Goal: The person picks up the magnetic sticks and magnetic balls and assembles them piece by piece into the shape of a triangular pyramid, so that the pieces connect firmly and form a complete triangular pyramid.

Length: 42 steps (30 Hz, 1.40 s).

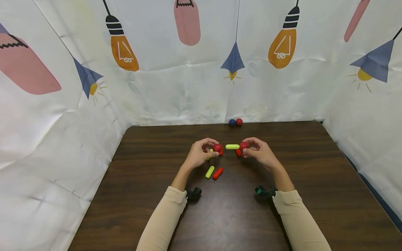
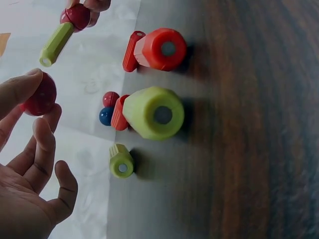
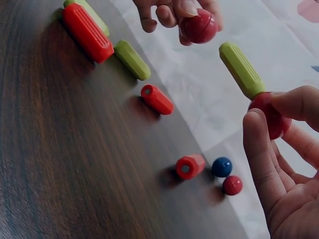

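Observation:
My left hand [image 1: 199, 152] pinches a red ball [image 1: 217, 148] between thumb and fingers, above the table. Across from it, my right hand [image 1: 262, 154] pinches another red ball [image 3: 271, 115]. A yellow-green ridged rod [image 1: 232, 146] sticks out from that ball towards the left hand. In the right wrist view a gap lies between the rod's free end and the left hand's ball. Below the hands lie red rods, one [image 1: 238, 152] by the right hand and one [image 1: 221, 152] by the left. A yellow-green rod [image 2: 121, 162] is partly hidden by the left hand in the head view.
Nearer me on the dark wooden table [image 1: 141, 209] lie a yellow-green rod [image 1: 209, 172] and a red rod [image 1: 218, 173], side by side. A blue ball [image 1: 232, 122] and a red ball [image 1: 239, 122] sit at the back edge, before a patterned cloth [image 1: 172, 94].

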### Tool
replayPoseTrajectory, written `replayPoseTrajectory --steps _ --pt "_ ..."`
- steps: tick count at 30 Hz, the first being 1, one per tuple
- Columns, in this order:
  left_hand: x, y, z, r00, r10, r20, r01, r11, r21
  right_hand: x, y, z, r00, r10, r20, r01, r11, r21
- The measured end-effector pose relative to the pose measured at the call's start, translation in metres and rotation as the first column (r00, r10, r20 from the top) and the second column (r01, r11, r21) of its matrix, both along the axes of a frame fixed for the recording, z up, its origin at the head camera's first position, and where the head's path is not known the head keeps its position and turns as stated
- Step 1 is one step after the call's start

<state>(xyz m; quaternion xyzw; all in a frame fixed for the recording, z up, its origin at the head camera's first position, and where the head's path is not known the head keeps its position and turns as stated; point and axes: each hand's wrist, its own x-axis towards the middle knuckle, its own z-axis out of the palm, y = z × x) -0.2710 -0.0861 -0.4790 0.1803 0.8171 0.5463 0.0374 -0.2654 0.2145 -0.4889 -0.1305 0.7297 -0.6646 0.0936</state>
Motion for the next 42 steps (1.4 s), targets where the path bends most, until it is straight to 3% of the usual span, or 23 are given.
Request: replayPoseTrajectory --steps 9,19,27,42 --pt "0.004 0.004 -0.002 0.999 0.019 0.027 -0.019 1.000 0.010 0.001 -0.006 0.001 1.000 0.018 0.024 -0.019 0.999 0.032" --pt "0.006 0.003 -0.003 1.000 0.000 -0.001 0.000 1.000 0.008 0.000 -0.010 -0.002 0.999 0.045 -0.001 -0.045 0.998 0.042" --pt "0.007 0.001 -0.003 1.000 -0.010 0.005 0.010 1.000 -0.012 0.002 -0.013 0.001 0.999 0.041 0.027 -0.042 0.999 0.030" --pt "0.005 -0.013 -0.002 0.995 -0.099 0.027 0.101 0.989 -0.104 0.002 -0.020 -0.003 0.996 0.082 0.026 -0.083 0.995 0.049"
